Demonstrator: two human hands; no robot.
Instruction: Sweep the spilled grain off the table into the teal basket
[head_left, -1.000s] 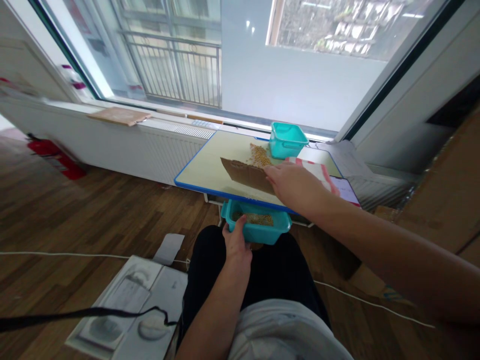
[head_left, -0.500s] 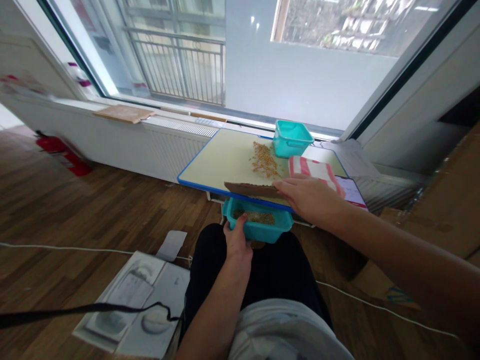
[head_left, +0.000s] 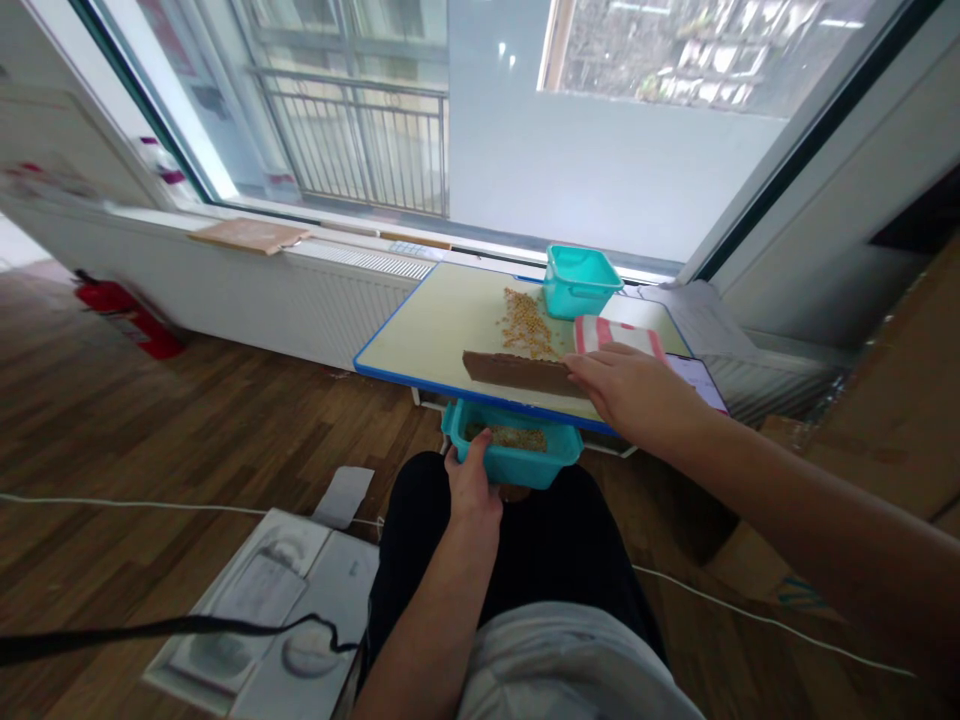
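Note:
My left hand (head_left: 472, 478) grips the near side of a teal plastic container (head_left: 532, 466), thumb over its rim. The container sits above my lap, just below the front edge of a small table (head_left: 420, 330); small grains (head_left: 517, 438) cover its bottom. Over the tabletop, my right hand (head_left: 615, 385) is closed on the right end of a brown cardboard strip (head_left: 521, 374), which stands on its long edge near the front. Beyond the strip lies a scattered patch of yellow kernels (head_left: 525, 322). A second teal container (head_left: 581, 282) stands behind them.
A red-and-white striped cloth (head_left: 616, 334) and a phone-like screen (head_left: 697, 380) lie at the table's right. White box (head_left: 300, 600) and black strap (head_left: 187, 627) are at lower left. A fire extinguisher (head_left: 131, 315) is by the radiator; cardboard boxes (head_left: 870, 440) stand right.
My right hand and the cardboard strip have shifted slightly right and back from the table's front edge. My left hand still holds the container in nearly the same place.

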